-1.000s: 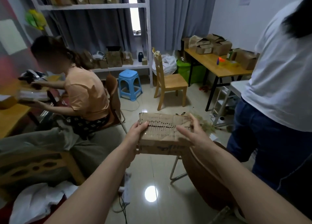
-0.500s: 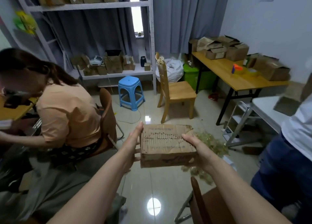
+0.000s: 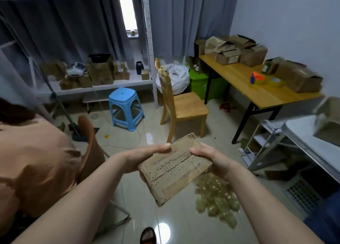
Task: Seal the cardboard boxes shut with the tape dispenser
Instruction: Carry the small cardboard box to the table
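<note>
Above tiled floor (image 3: 176, 223), left hand (image 3: 145, 159) presses flat and right hand (image 3: 211, 161) grips the cardboard box (image 3: 173, 168).

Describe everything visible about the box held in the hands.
The box is flat, brown, worn cardboard with faint print and a dark seam running along the middle of its top where two flaps meet. It is held in the air above the floor, tilted, its far end higher. The left hand presses its left edge with straight fingers; the right hand grips its right edge. Whether tape is on it cannot be told.
</note>
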Tool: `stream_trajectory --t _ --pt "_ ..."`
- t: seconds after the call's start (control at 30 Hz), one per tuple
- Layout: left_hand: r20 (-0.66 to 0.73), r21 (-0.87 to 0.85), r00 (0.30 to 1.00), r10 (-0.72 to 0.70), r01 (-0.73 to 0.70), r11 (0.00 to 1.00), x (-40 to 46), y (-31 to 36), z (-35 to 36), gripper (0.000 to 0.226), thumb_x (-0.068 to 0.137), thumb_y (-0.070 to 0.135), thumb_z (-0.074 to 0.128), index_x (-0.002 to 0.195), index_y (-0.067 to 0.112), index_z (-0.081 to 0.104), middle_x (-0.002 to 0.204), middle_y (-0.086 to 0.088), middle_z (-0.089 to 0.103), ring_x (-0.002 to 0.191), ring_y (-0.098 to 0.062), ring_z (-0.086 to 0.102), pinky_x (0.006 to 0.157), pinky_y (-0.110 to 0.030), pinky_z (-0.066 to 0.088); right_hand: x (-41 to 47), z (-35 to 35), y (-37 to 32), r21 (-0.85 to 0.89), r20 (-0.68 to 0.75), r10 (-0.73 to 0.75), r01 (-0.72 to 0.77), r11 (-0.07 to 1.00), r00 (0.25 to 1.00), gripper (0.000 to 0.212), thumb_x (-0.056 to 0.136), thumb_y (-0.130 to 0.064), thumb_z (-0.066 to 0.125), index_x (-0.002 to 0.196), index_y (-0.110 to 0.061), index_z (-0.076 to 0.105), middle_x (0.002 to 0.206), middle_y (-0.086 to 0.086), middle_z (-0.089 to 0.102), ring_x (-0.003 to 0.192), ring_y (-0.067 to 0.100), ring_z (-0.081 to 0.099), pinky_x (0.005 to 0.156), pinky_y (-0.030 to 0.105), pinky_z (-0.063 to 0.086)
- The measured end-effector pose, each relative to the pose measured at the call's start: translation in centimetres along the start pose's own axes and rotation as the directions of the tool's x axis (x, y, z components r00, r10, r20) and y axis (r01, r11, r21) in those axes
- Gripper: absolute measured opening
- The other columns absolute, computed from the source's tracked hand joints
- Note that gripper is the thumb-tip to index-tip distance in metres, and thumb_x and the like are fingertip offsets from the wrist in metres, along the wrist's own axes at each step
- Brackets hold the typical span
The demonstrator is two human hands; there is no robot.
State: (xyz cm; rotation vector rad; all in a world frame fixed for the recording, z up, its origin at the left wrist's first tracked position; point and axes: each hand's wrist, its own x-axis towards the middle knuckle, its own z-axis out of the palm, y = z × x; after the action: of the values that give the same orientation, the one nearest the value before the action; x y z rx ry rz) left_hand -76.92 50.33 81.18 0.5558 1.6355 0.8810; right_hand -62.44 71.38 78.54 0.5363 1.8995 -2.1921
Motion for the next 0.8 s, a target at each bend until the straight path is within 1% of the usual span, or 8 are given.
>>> stream_trajectory --t 0.07,0.13,0.27,0.4,0.5,0.63,0.73,0.8 --pt "0.061 -0.016 0.998 -0.005 0.006 1.000 2.8 1.1 -3.4 0.071 0.065 0.069 0.071 0.116 0.022 0.062 0.107 -0.004 0.073 0.100 -0.022 0.069 0.079 -0.032 0.057 4.3 -0.8 -1.8 -0.040 -0.029 0.002 -0.003 0.999 1.000 0.053 0.071 -0.039 0.072 0.121 -0.025 0.059 0.113 0.013 0.068 0.098 0.028 0.066 0.089 0.047 0.051" --pt "0.086 -0.015 0.996 0.012 -0.011 1.000 5.3 2.2 -6.8 0.060 0.074 0.057 0.071 0.121 0.022 0.058 0.110 -0.004 0.072 0.105 -0.023 0.067 0.085 -0.036 0.056 8.5 -1.6 -3.8 -0.055 -0.067 0.013 -0.017 0.998 0.998 0.054 0.070 -0.038 0.074 0.120 -0.024 0.061 0.118 0.017 0.066 0.107 0.035 0.064 0.098 0.051 0.047" --pt "0.076 -0.114 0.996 0.045 -0.036 0.993 8.9 5.1 -13.2 0.058 0.076 0.050 0.067 0.123 0.018 0.055 0.102 -0.003 0.074 0.096 -0.019 0.070 0.071 -0.026 0.056 15.3 -2.7 -7.5 -0.015 -0.185 0.004 -0.007 1.000 0.983 0.051 0.070 -0.049 0.074 0.114 -0.026 0.065 0.119 0.015 0.066 0.105 0.029 0.063 0.090 0.046 0.049" --pt "0.035 -0.203 0.993 0.111 -0.102 0.974 12.8 8.6 -18.8 0.065 0.072 0.056 0.066 0.123 0.018 0.057 0.106 -0.005 0.073 0.098 -0.021 0.070 0.072 -0.029 0.056 20.6 -3.7 -10.0 0.149 -0.403 0.026 0.037 0.988 0.915 0.066 0.064 -0.067 0.065 0.122 -0.033 0.059 0.129 0.002 0.058 0.123 0.026 0.048 0.107 0.061 0.030" --pt "-0.003 -0.252 0.987 0.163 -0.158 0.955 16.0 10.8 -21.4 0.070 0.070 0.061 0.067 0.125 0.020 0.057 0.111 -0.008 0.071 0.103 -0.025 0.068 0.081 -0.035 0.056 23.3 -4.9 -10.9 0.259 -0.400 0.035 0.077 0.963 0.916 0.080 0.063 -0.068 0.069 0.132 -0.032 0.050 0.141 0.005 0.047 0.131 0.032 0.040 0.106 0.064 0.030" --pt "-0.129 -0.282 0.979 0.155 -0.186 0.941 21.4 13.3 -24.2 0.092 0.061 0.071 0.071 0.138 0.028 0.045 0.120 -0.008 0.067 0.110 -0.031 0.064 0.101 -0.051 0.046 27.5 -7.1 -12.2 0.360 -0.358 0.027 0.112 0.926 0.933 0.084 0.054 -0.068 0.075 0.128 -0.033 0.055 0.128 0.005 0.061 0.119 0.031 0.054 0.100 0.066 0.037" --pt "-0.203 -0.359 0.966 0.162 -0.228 0.905 25.9 15.1 -25.9 0.095 0.066 0.071 0.070 0.144 0.028 0.038 0.125 -0.008 0.064 0.113 -0.032 0.061 0.102 -0.052 0.044 31.0 -9.3 -13.3 0.400 -0.285 0.024 0.096 0.911 0.958 0.078 0.058 -0.068 0.073 0.126 -0.033 0.058 0.125 0.004 0.064 0.116 0.030 0.059 0.093 0.061 0.044" --pt "-0.211 -0.389 0.954 0.214 -0.283 0.877 29.4 17.1 -26.7 0.082 0.072 0.067 0.064 0.140 0.025 0.044 0.122 -0.007 0.066 0.110 -0.029 0.064 0.094 -0.048 0.050 33.3 -11.7 -14.2 0.368 -0.243 0.021 0.072 0.927 0.970 0.065 0.066 -0.070 0.065 0.122 -0.036 0.060 0.122 0.001 0.067 0.117 0.028 0.058 0.092 0.055 0.044"
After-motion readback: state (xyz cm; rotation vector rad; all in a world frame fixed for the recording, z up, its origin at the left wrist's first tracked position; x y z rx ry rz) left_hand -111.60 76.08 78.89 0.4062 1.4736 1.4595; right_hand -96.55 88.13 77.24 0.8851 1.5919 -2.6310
